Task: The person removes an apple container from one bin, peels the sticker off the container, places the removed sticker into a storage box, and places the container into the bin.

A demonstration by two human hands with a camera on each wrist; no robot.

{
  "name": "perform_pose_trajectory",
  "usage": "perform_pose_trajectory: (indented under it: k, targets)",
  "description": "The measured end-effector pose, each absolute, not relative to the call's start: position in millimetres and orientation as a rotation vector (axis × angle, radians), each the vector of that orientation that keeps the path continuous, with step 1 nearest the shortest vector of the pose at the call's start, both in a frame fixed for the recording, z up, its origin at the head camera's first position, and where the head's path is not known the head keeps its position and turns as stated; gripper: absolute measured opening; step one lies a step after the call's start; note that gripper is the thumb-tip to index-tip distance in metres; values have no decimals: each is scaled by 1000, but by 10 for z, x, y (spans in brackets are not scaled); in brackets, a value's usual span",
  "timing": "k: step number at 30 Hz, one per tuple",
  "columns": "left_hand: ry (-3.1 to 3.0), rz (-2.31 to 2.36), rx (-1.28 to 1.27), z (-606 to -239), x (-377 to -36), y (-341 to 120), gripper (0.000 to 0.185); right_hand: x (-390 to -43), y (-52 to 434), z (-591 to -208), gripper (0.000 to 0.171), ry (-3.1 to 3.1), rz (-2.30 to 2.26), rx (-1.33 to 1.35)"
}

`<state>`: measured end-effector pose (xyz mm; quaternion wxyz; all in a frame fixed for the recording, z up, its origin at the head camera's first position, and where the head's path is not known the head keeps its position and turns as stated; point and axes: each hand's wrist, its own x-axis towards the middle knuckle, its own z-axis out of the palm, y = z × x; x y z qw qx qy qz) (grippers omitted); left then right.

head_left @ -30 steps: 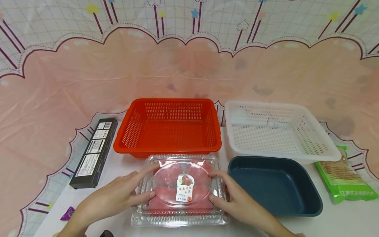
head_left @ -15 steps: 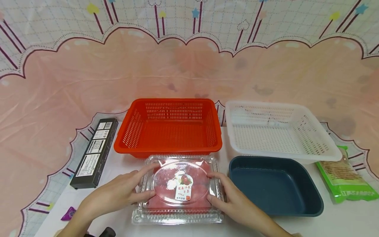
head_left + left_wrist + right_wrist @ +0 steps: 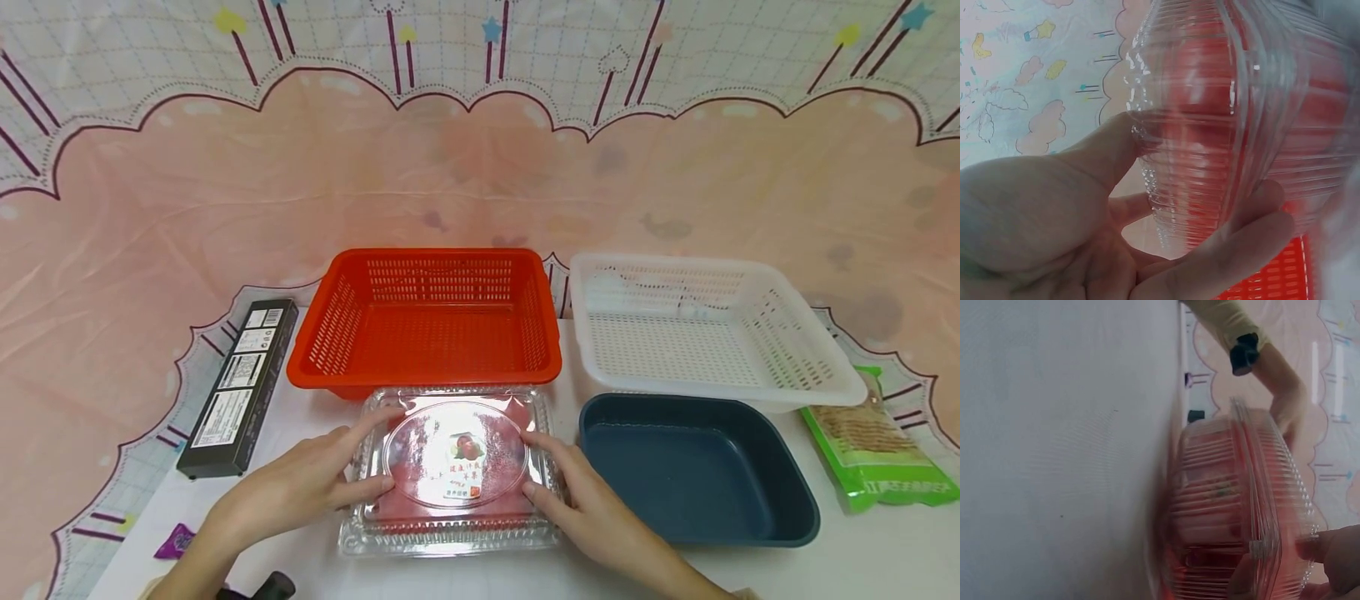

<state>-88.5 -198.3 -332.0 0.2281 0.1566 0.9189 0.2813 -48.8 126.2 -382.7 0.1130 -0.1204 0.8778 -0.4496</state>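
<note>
A clear plastic clamshell box of red apples [image 3: 450, 537], with an apple label on its lid, sits in front of the red basket in the head view. My left hand [image 3: 292, 479] grips its left side; in the left wrist view the thumb lies along the ribbed wall and the fingers [image 3: 1241, 244] curl round the rim. Opposite, my right hand [image 3: 585, 496] holds the right side, thumb and forefinger on the lid. Strong glare covers the oval of the lid. The ribbed side of the box [image 3: 1210, 481] shows close to the white tabletop in the right wrist view.
A red basket [image 3: 442, 333] stands behind the box, with a white basket [image 3: 667, 333] beside it. Right of my hands is a dark blue basin [image 3: 697, 483], then a green snack packet [image 3: 873, 450]. A long black box [image 3: 236, 387] and a purple wrapped candy [image 3: 175, 542] lie at left.
The apple box has shifted slightly away from me, its front edge now higher in view. Glare on its lid has grown as the lid's angle changes. Both hands keep their hold.
</note>
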Motion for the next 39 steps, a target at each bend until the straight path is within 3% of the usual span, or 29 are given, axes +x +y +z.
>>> perform_pose_trajectory:
  k: [8,19,28,34,39]
  targets:
    - [2538,746,484,-3341,-897,-2012,80,-479,1207,-3836,57,2559,-1285,-273]
    - [2503,722,508,-3357,-923,-2041,83,-477,1162,-3841,55,2712,-1070,-374]
    - [2826,455,551,-3381,-810,-1926,77,-478,1129,-3839,56,2809,-899,-431]
    - [2924,317,727,-3431,-758,-1815,86,-450,1072,-3799,54,2885,-730,-380]
    - [2911,347,810,-3440,-739,-1780,90,-402,1074,-3732,54,3185,-348,-622]
